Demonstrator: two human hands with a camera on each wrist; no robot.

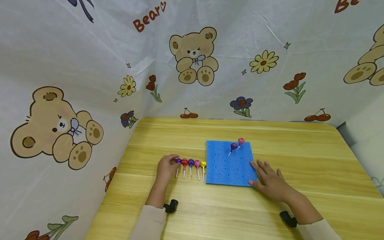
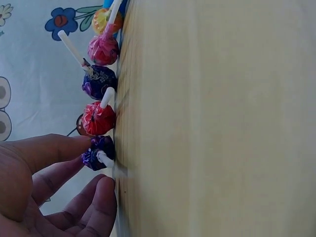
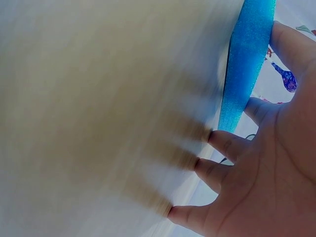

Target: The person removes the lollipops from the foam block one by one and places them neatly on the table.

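Observation:
My left hand (image 1: 166,169) pinches the head of a purple-wrapped lollipop (image 2: 98,153) between thumb and finger, at the left end of a row on the table. Beside it lie a red lollipop (image 1: 184,162), another purple one (image 1: 191,162), a pink one (image 1: 197,163) and a yellow one (image 1: 203,164), sticks towards me. To their right is a blue foam board (image 1: 220,166) with small holes. A purple lollipop (image 1: 233,146) and a pink lollipop (image 1: 241,141) stand in its far part. My right hand (image 1: 272,182) rests with spread fingers at the board's right edge.
The wooden table (image 1: 315,160) extends around the board. Behind it and at the left hangs a white cloth (image 1: 228,20) printed with bears and flowers. A black wrist mount (image 1: 171,206) sits on the left wrist, and a similar mount (image 1: 288,219) on the right.

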